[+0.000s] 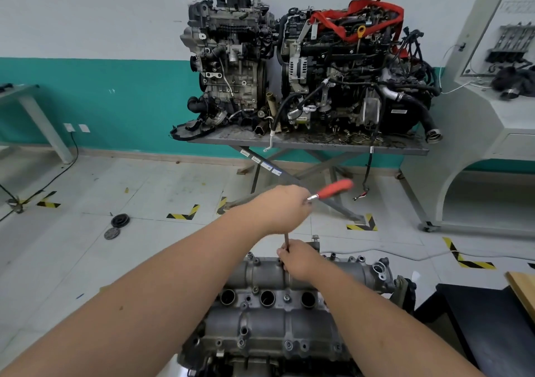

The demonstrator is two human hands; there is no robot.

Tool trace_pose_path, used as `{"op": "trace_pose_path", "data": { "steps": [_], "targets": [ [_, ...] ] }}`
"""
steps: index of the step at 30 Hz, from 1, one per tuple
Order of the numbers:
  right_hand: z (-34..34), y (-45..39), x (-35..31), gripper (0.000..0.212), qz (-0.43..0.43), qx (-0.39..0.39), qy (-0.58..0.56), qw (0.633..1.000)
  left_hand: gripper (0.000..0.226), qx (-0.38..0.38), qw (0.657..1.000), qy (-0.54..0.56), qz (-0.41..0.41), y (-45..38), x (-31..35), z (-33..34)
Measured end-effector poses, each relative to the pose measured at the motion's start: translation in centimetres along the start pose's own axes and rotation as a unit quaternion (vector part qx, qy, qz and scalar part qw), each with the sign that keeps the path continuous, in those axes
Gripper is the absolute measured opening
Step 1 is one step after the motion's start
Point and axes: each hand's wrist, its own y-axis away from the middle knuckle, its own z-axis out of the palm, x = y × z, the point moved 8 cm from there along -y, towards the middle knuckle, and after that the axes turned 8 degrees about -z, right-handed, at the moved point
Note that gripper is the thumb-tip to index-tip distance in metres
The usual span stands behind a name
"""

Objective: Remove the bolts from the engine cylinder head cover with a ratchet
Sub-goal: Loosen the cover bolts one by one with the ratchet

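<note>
The grey cylinder head cover [260, 321] lies below me at the bottom centre, with three round plug holes and several bolts along its edges. My left hand [285, 207] grips the head end of the ratchet, whose red handle [335, 188] sticks out to the right. A thin extension bar [287, 240] drops from that hand toward the cover's far edge. My right hand [299, 258] pinches the lower part of the bar just above the cover. The socket and the bolt under it are hidden by my right hand.
Two complete engines [304, 67] stand on a steel scissor table [318, 142] against the far wall. A grey training stand [486, 110] is at the right, a dark bench [486, 327] at lower right. Pulleys [115, 226] and a cable lie on the tiled floor.
</note>
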Motion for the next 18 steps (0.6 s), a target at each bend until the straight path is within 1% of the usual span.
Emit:
{"op": "trace_pose_path", "data": {
  "steps": [2, 4, 5, 7, 9, 10, 11, 12, 13, 14, 15, 16, 18],
  "targets": [
    [0.0, -0.1, 0.0, 0.021, -0.006, -0.003, 0.004, 1.0, 0.032, 0.041, 0.989, -0.131, 0.053, 0.4, 1.1, 0.7],
    [0.2, -0.2, -0.2, 0.021, -0.025, -0.009, 0.019, 0.999, 0.034, 0.116, 0.966, -0.217, 0.083, 0.9, 1.4, 1.2],
    [0.1, -0.2, -0.4, 0.022, -0.036, -0.007, 0.03, 0.999, 0.034, 0.159, 0.952, -0.241, 0.098, 1.1, 1.4, 1.4],
    [0.0, -0.4, -0.8, 0.023, -0.059, -0.001, 0.077, 0.995, 0.04, 0.247, 0.928, -0.244, 0.139, 2.0, 1.4, 1.6],
    [0.2, -0.3, -1.2, 0.021, -0.064, -0.007, 0.146, 0.987, 0.049, 0.338, 0.896, -0.217, 0.19, 3.2, 1.4, 1.4],
    [0.1, -0.2, -1.3, 0.02, -0.068, 0.0, 0.166, 0.984, 0.052, 0.375, 0.881, -0.2, 0.206, 3.7, 1.2, 1.2],
    [-0.1, -0.1, -1.1, 0.02, -0.062, 0.009, 0.174, 0.983, 0.055, 0.398, 0.875, -0.184, 0.207, 4.0, 0.9, 1.0],
    [-0.1, -0.3, -0.7, 0.02, -0.054, 0.015, 0.182, 0.982, 0.056, 0.408, 0.874, -0.17, 0.199, 4.1, 0.6, 1.0],
    [-0.2, -0.5, -0.6, 0.02, -0.068, 0.026, 0.18, 0.981, 0.057, 0.409, 0.879, -0.16, 0.187, 4.1, 0.2, 0.9],
    [-0.2, -0.5, -0.6, 0.023, -0.074, 0.028, 0.163, 0.983, 0.057, 0.404, 0.886, -0.145, 0.172, 3.9, -0.3, 0.9],
    [0.1, -0.4, -0.5, 0.026, -0.068, 0.015, 0.116, 0.991, 0.058, 0.393, 0.899, -0.119, 0.154, 3.6, -0.8, 0.9],
    [0.2, -0.1, -0.9, 0.025, -0.063, 0.001, 0.068, 0.996, 0.061, 0.367, 0.917, -0.076, 0.135, 3.2, -1.6, 1.0],
    [0.1, 0.0, -1.3, 0.025, -0.075, 0.004, 0.041, 0.996, 0.07, 0.284, 0.952, 0.052, 0.105, 2.5, -2.9, 1.8]
  ]
}}
